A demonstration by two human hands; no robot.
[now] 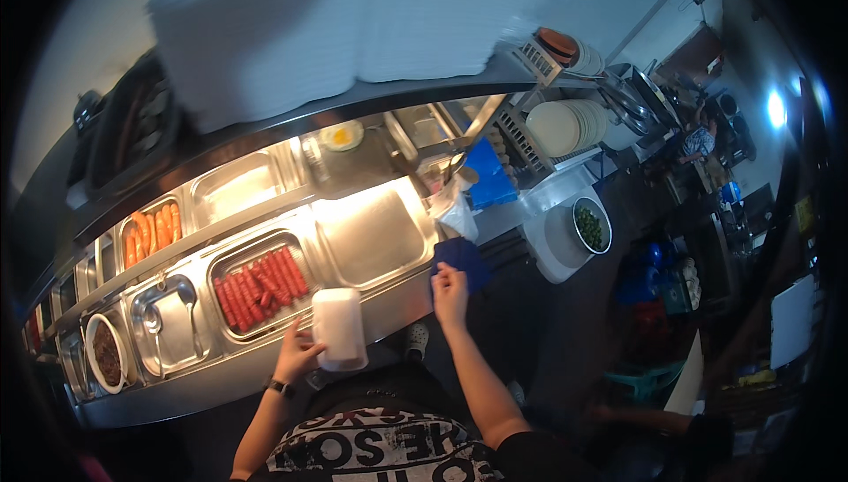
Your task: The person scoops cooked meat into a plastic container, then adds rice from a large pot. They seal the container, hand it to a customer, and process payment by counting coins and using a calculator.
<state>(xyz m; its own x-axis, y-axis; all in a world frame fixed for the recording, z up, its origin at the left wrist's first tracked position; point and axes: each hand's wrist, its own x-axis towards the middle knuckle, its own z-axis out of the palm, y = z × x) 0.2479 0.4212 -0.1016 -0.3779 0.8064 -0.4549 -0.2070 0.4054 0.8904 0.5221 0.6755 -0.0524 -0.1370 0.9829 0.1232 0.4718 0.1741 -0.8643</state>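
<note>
My left hand (299,351) is closed on the side of a white takeaway box (339,330), held over the front edge of the steel counter. My right hand (450,295) is raised to the right of it, fingers curled together. Beside and behind those fingers is a dark blue sheet or cloth (463,261); whether they grip it cannot be made out. Left of the box, red sausages (258,289) lie in rows in a steel pan (218,261). Behind the box is a bare steel pan (371,233).
Tall stacks of white boxes (291,31) stand on a shelf above the counter. Farther left are a pan with ladles (188,305) and a bowl of dark food (108,354). At right are stacked plates (556,129) and a bowl of chopped greens (590,226). Another person (698,142) works far right.
</note>
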